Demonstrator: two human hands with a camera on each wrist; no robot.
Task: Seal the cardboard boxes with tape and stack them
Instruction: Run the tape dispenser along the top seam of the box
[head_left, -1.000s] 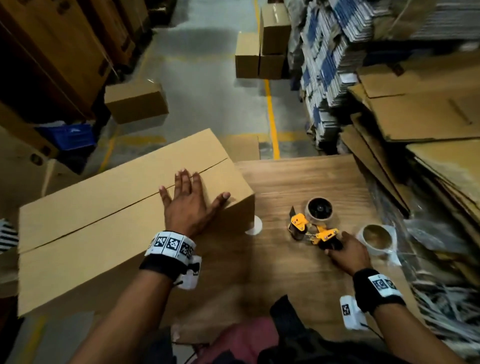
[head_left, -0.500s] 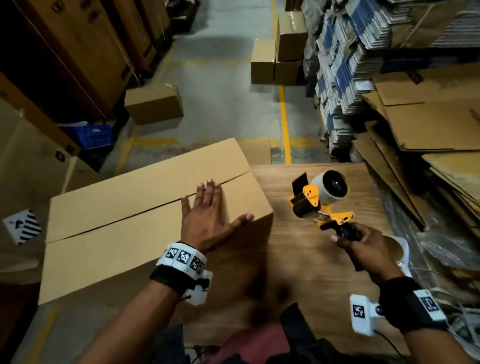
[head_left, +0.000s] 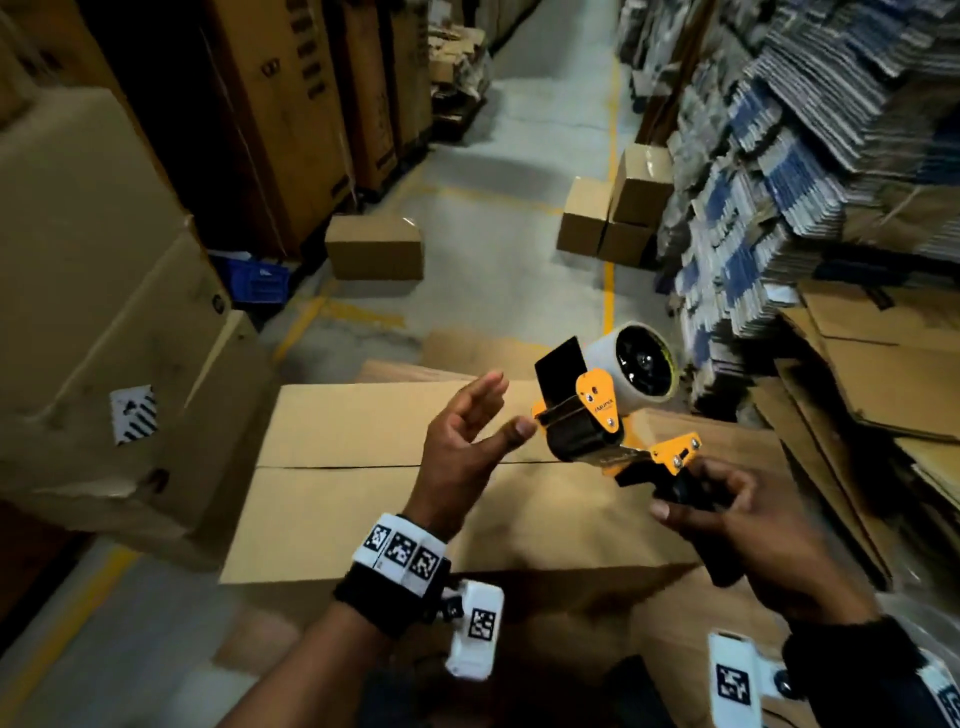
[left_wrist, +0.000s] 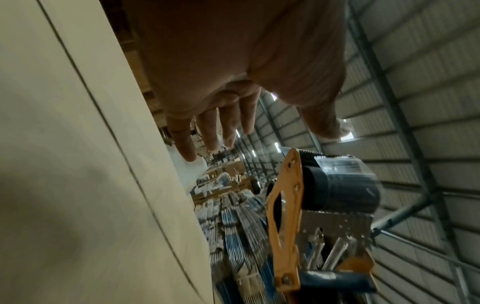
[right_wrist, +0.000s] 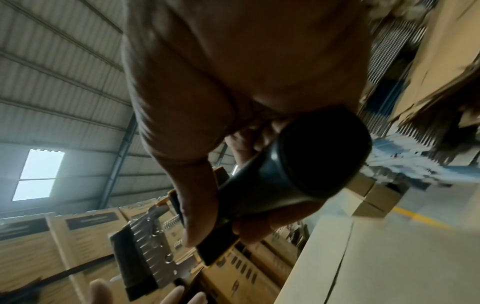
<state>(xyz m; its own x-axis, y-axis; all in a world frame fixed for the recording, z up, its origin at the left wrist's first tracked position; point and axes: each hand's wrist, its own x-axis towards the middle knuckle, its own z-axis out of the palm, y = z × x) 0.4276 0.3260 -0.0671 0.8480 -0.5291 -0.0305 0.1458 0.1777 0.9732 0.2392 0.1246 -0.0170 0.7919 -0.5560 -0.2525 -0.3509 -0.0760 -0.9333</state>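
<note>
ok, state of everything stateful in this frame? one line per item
cardboard box: flaps closed, centre seam untaped, lying on the table.
tape dispenser: lifted above the box, roll loaded, not touching the seam.
right hand: grips the dispenser's black handle.
left hand: off the box, fingers straight, thumb tip near the dispenser's front.
boxes on the floor: closed, three stacked together; tape on them cannot be told.

No wording can be read with certainty. The tape dispenser (head_left: 602, 415) carries a small dark brand mark on its orange side plate, too fine to make out. Tall cartons (head_left: 291, 104) at the aisle's left bear dark printed blocks, blurred. Wristbands (head_left: 402, 553) show square coded markers only.
</note>
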